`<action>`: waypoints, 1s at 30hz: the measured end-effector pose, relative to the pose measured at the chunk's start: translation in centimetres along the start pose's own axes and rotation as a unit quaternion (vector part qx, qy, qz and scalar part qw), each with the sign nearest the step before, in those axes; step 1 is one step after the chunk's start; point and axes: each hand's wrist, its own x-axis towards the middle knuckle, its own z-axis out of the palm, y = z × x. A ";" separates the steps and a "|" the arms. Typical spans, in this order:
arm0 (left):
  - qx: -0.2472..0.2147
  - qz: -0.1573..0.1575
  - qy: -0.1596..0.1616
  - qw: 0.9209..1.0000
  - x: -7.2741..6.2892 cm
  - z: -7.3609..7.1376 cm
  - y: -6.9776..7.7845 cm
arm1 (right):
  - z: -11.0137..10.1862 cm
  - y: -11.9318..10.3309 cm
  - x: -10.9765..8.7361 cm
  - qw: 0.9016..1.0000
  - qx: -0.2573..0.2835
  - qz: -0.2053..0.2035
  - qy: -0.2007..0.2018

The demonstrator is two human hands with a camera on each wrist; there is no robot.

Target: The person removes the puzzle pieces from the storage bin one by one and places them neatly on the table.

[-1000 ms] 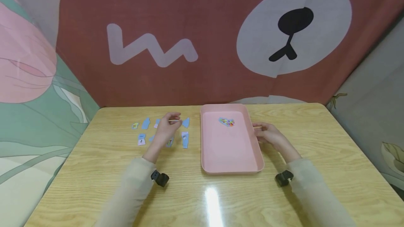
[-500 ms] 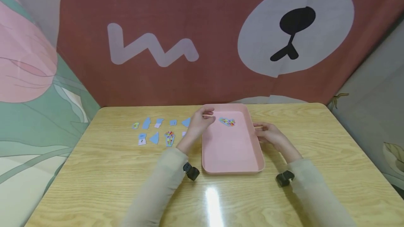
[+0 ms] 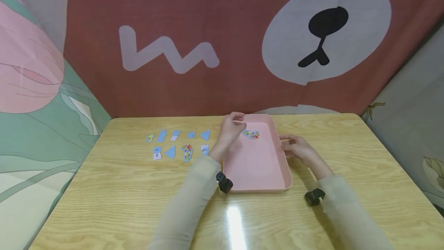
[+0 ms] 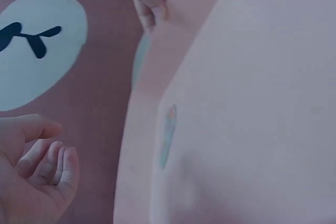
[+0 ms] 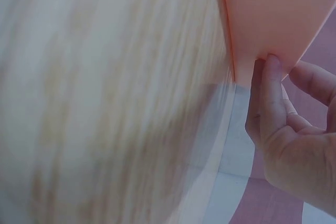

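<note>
My left hand (image 3: pixel 230 131) hovers over the far left side of a pink tray (image 3: pixel 256 165), fingers loosely bent. Nothing shows between its thumb and fingers in the left wrist view. Inside the tray, near its far end, lies a blue-edged, multicoloured flat cutout piece (image 3: pixel 251 134), partly behind my left fingertips in the head view. My right hand (image 3: pixel 301 151) touches the tray's right side from outside. In the right wrist view its extended fingers (image 5: pixel 272 90) rest against the pink outer wall.
Several flat pieces lie in two rows left of the tray, among them a blue triangle (image 3: pixel 205 135), a multicoloured piece (image 3: pixel 187 152) and a small green-and-yellow one (image 3: pixel 150 138). A printed reddish-brown cloth (image 3: pixel 166 92) hangs behind the wooden table (image 3: pixel 121 203).
My left hand has moved right, from above the loose pieces to over the tray, uncovering pieces it had hidden. My right hand stays at the tray's side.
</note>
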 end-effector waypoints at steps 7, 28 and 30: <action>0.049 0.022 -0.004 0.999 0.6 1.1 -1.2 | 0.0 0.0 -0.1 1.000 0.004 -0.005 -0.004; 0.140 -0.001 -0.050 0.989 1.4 2.7 -2.5 | 0.2 0.0 0.1 1.000 0.004 -0.004 0.004; 0.131 -0.015 -0.047 0.990 1.3 2.7 -2.7 | 0.2 0.1 0.1 1.000 0.003 -0.004 0.003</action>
